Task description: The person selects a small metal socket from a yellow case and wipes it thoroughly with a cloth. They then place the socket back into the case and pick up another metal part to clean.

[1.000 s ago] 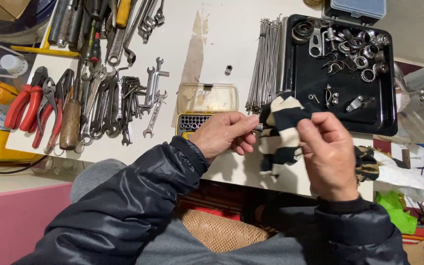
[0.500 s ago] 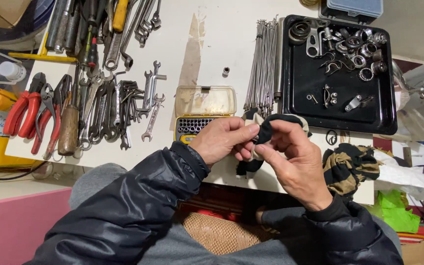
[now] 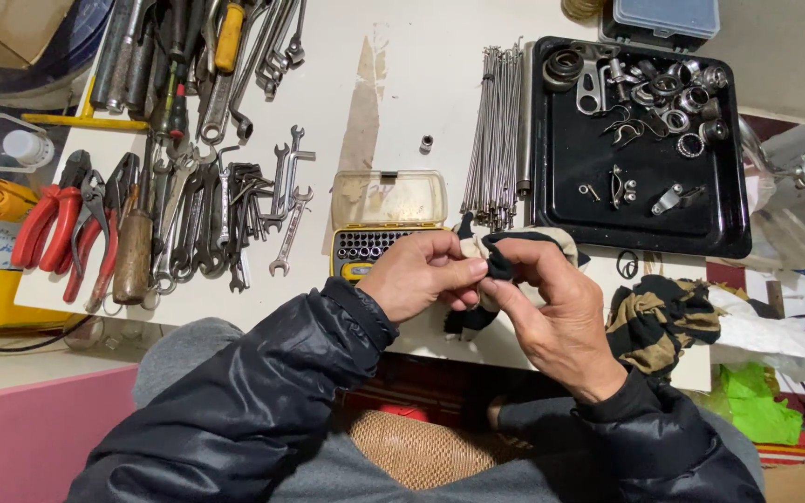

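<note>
Both hands were right at the near edge of the table, bunched together over a black-and-cream rag. The left hand was curled closed, fingertips pinching the rag from the left; the right hand was closed on it too, thumb and forefinger nipping the dark fold between the two hands. Whether anything small sat inside the fold could not be told.

Compared with a second before, the rag had been gathered in: then it was stretched open between the hands, now it was a tight wad with only one tail hanging off the near edge. The hands had drawn closer until the fingertips met.

Just behind the hands lay the yellow socket case, lid up. The bundle of spokes and the black tray of small parts sat toward the far right corner, unmoved, and the wrenches and red pliers along the left edge likewise.
</note>
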